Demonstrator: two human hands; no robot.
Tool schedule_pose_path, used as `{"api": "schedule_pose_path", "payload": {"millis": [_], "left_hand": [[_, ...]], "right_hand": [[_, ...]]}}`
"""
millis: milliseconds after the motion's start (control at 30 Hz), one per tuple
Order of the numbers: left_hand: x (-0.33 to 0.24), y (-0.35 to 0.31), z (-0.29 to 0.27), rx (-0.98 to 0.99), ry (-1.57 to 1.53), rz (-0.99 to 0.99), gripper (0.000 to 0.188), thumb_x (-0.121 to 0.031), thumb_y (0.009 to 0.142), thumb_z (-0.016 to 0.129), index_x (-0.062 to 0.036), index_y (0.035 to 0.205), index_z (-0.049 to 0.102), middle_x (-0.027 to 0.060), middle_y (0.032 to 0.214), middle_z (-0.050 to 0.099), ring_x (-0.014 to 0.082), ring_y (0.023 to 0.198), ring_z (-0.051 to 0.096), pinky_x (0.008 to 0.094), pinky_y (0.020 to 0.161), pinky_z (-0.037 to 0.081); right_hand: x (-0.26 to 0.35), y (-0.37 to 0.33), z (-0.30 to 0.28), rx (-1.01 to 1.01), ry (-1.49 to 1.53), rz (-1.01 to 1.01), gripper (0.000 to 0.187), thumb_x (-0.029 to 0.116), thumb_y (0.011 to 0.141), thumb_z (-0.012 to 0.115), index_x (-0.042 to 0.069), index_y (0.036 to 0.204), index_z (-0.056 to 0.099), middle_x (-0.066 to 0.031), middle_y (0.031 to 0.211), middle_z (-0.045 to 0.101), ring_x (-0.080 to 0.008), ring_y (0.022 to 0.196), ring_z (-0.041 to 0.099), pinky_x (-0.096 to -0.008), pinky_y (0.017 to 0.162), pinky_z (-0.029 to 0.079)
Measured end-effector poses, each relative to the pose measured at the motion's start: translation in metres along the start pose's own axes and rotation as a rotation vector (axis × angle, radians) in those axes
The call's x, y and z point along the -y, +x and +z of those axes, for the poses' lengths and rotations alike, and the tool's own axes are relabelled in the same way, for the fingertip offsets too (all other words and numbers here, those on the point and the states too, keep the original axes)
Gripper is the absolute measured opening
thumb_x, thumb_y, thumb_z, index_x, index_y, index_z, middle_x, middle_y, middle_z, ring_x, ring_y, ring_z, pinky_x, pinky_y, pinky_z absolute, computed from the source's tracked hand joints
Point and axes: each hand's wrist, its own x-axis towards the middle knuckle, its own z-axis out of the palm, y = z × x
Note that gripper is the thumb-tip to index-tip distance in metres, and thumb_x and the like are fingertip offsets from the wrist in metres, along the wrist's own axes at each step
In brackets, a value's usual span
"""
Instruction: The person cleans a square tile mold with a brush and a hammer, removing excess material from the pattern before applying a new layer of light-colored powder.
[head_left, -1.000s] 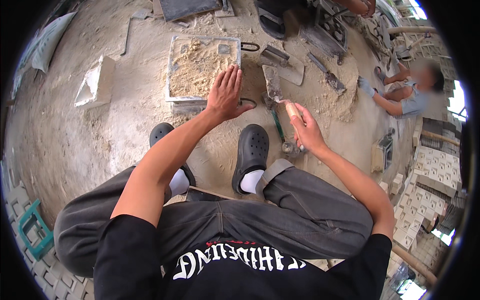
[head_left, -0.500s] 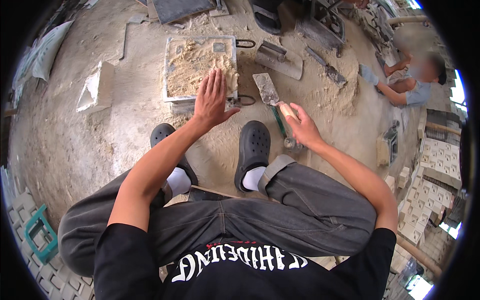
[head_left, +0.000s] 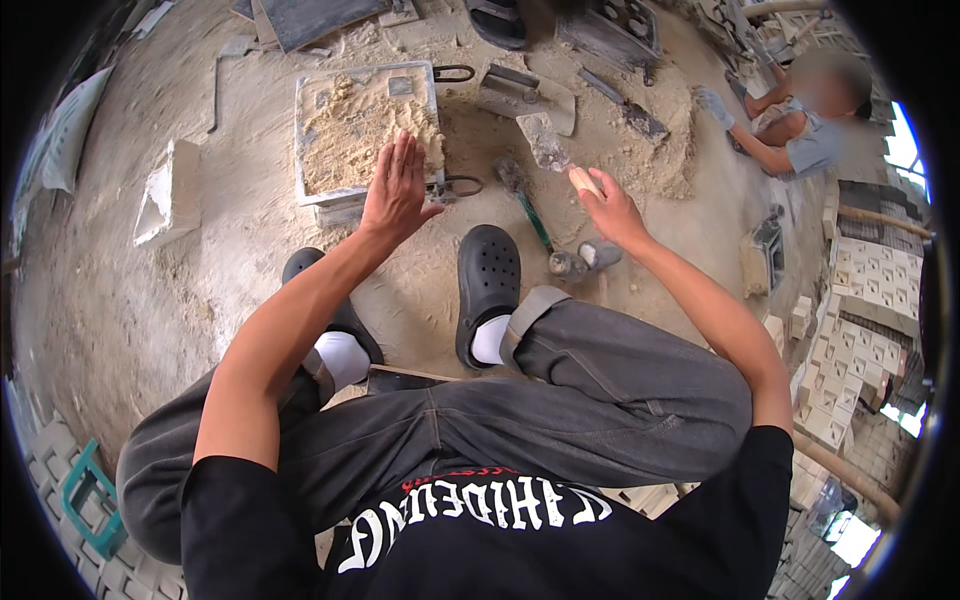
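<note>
A square, metal-rimmed mould box [head_left: 299,150] stands on the floor in front of me, heaped with damp, sandy material [head_left: 350,135]. My left hand [head_left: 395,192] lies flat at the box's near right part, fingers stretched together over the sand and thumb out to the side. To the right of the box, my right hand [head_left: 610,212] is closed around the wooden handle of a trowel [head_left: 543,142]. Its sand-caked blade points up and left, above the floor. Below the blade lies a green-handled tool [head_left: 532,215], its ends caked with sand.
A plastering float [head_left: 525,95] and a dirty scraper-like tool [head_left: 625,105] lie beyond the trowel. A white hollow block [head_left: 168,195] stands at left. Another person [head_left: 790,130] with a gloved hand crouches at far right. Pale patterned blocks [head_left: 875,285] are stacked near the right edge.
The trowel in my right hand has moved away from the box, to the right, uncovering more of the green-handled tool. My left hand stays on the sand. The whole view has shifted slightly.
</note>
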Motion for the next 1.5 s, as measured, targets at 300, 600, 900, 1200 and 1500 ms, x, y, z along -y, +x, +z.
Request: {"api": "schedule_pose_path", "payload": {"millis": [300, 600, 900, 1200, 1500], "left_hand": [[0.011, -0.006, -0.005, 0.007, -0.118, -0.015, 0.113, -0.071, 0.083, 0.06, 0.0055, 0.155, 0.018, 0.0205, 0.163, 0.019, 0.0315, 0.153, 0.016, 0.0448, 0.124, 0.011], [0.047, 0.017, -0.027, -0.445, -0.565, -0.141, 0.033, -0.03, 0.103, 0.051, -0.0078, 0.102, 0.075, 0.0098, 0.121, 0.07, 0.0276, 0.124, 0.059, 0.0423, 0.106, 0.044], [-0.058, 0.038, -0.064, -0.355, -1.522, -0.561, 0.047, -0.043, 0.103, 0.052, 0.0025, 0.102, 0.062, 0.0111, 0.093, 0.069, 0.0161, 0.081, 0.064, 0.0317, 0.072, 0.052], [0.019, -0.005, -0.043, -0.384, -1.553, -0.935, 0.03, -0.032, 0.105, 0.048, -0.0022, 0.112, 0.048, 0.0067, 0.089, 0.058, 0.0114, 0.061, 0.059, 0.0264, 0.05, 0.051], [0.062, -0.011, -0.047, -0.152, -1.324, -0.948, 0.035, -0.034, 0.102, 0.054, -0.0004, 0.112, 0.055, 0.0052, 0.086, 0.057, 0.0108, 0.053, 0.055, 0.0282, 0.046, 0.048]], "right_hand": [[-0.002, -0.018, -0.004, 0.032, 0.216, 0.051, 0.059, 0.038, 0.094, 0.061, 0.006, 0.141, 0.048, -0.0111, 0.098, 0.065, -0.0181, 0.068, 0.064, -0.0335, 0.06, 0.052], [0.058, -0.046, -0.008, 0.176, 0.509, -0.059, 0.052, 0.03, 0.096, 0.061, 0.005, 0.14, 0.049, -0.0052, 0.096, 0.061, -0.0069, 0.063, 0.056, -0.0248, 0.048, 0.046], [0.124, -0.03, 0.093, -0.058, 0.597, -0.658, 0.053, 0.022, 0.099, 0.058, 0.001, 0.145, 0.043, -0.0224, 0.138, 0.054, -0.0311, 0.122, 0.057, -0.0385, 0.101, 0.046], [0.006, 0.04, 0.163, -0.552, -0.061, -0.411, 0.035, 0.03, 0.093, 0.067, 0.002, 0.114, 0.06, -0.0185, 0.103, 0.065, -0.0376, 0.096, 0.063, -0.0447, 0.083, 0.05], [-0.078, 0.04, 0.17, -0.315, -0.301, -0.21, 0.038, 0.039, 0.089, 0.07, 0.005, 0.097, 0.054, -0.02, 0.094, 0.064, -0.0414, 0.087, 0.064, -0.0517, 0.073, 0.05]]}}
